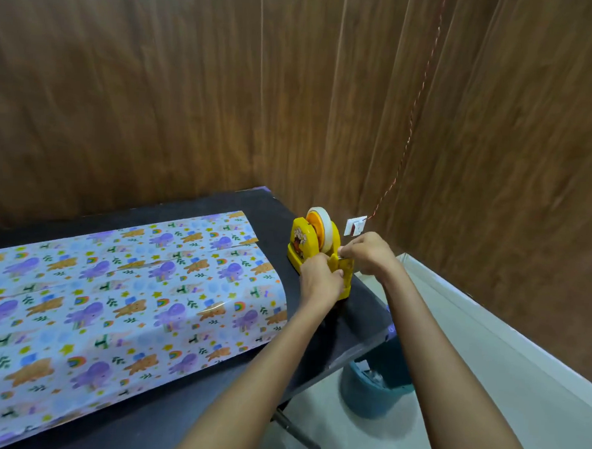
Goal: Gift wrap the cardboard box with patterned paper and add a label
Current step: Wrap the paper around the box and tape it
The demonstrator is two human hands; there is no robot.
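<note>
Tape roll [326, 230] sits in dispenser [299, 250], left hand [319, 282] gripping it.

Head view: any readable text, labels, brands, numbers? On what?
No readable text anywhere.
tape dispenser: side sticker shows a picture; any lettering is too blurred to read.
wrapping paper: printed animals, rainbows, stars; no words.
wall switch: too small to tell.

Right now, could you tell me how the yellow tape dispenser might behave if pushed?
The tape dispenser looks like light plastic, tall over a narrow base, so it would probably slide or tip. The left hand gripping its front likely steadies it.
</note>
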